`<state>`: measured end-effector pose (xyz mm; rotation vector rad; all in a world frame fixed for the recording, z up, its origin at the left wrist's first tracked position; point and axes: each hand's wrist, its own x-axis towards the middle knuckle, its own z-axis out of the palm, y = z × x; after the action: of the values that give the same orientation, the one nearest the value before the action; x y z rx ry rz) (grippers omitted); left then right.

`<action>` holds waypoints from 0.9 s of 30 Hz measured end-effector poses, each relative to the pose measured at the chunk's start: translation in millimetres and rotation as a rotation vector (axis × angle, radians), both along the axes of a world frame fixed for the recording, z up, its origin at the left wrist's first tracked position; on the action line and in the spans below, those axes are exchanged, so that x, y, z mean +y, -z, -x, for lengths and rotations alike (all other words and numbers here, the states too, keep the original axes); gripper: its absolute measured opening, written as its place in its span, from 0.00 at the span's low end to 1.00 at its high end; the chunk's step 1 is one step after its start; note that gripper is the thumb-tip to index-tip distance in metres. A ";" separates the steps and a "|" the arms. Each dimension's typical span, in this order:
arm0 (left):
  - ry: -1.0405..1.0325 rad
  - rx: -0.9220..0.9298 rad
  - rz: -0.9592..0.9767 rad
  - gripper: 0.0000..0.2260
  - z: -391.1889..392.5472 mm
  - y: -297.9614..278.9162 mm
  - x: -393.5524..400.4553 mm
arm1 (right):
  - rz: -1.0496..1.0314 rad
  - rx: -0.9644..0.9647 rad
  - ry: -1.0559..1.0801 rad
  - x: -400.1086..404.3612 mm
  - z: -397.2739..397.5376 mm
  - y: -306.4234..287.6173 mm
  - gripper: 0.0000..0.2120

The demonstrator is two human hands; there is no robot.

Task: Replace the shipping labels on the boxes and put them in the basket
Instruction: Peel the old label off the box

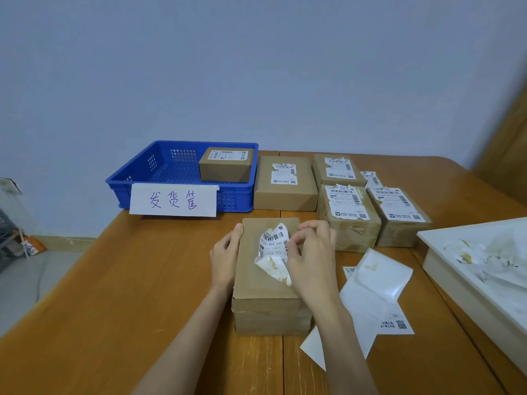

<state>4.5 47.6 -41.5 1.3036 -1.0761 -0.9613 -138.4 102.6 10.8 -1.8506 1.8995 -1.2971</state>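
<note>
Brown corrugated cardboard forms the box (pixel 265 280) in hand, lying flat on the wooden desk (pixel 114 295) just in front of the blue basket (pixel 159 178), its old shipping label (pixel 273 252) crumpled, half peeled and curling up off the top face. The right hand (pixel 310 258) pinches the label's lifted edge between thumb and curled fingers, while the left hand (pixel 226 252) grips the box's left side to steady it. The thin, glossy paper looks likely to tear and leave scraps stuck down, or to strip the box's paper skin with it, should the pull be sharp or steep; the box could also skid on the smooth desk if the left hand slackens. Right of this box lie slick white backing sheets (pixel 376 283) and a new label. Beyond, right of the basket, wait four boxes (pixel 285 192) with ragged labels. The perforated plastic basket holds one relabelled box (pixel 226 165) and bears a handwritten paper sign (pixel 173 200). A white tray (pixel 445 283) at the far right holds scraps.
</note>
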 end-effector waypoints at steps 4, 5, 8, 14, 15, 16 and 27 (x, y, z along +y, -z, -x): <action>0.005 0.011 0.004 0.21 0.6 -1.6 1.1 | 0.087 0.046 0.011 1.6 0.9 1.7 0.09; 0.000 0.012 0.009 0.21 1.3 -2.2 1.5 | 0.097 0.016 0.034 2.3 0.8 2.3 0.08; -0.009 -0.011 0.018 0.21 1.0 -1.5 1.1 | 0.102 -0.137 0.121 4.8 -0.8 2.7 0.05; 0.008 0.005 0.025 0.21 0.5 -1.2 1.8 | -0.018 -0.246 0.133 8.1 -2.7 1.6 0.11; 0.010 0.009 0.020 0.21 0.2 -0.9 1.5 | -0.043 -0.229 0.121 7.9 -2.6 1.9 0.11; 0.011 0.011 0.014 0.20 -0.1 -0.8 1.5 | -0.062 -0.210 0.111 7.6 -2.5 1.9 0.09; 0.004 0.008 0.005 0.21 1.0 -2.9 2.7 | -0.013 -0.094 -0.033 5.9 0.5 -0.1 0.11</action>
<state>3.6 50.3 -38.6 1.2934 -1.0747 -0.9657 -138.9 108.4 10.9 -1.7744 1.8178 -1.3328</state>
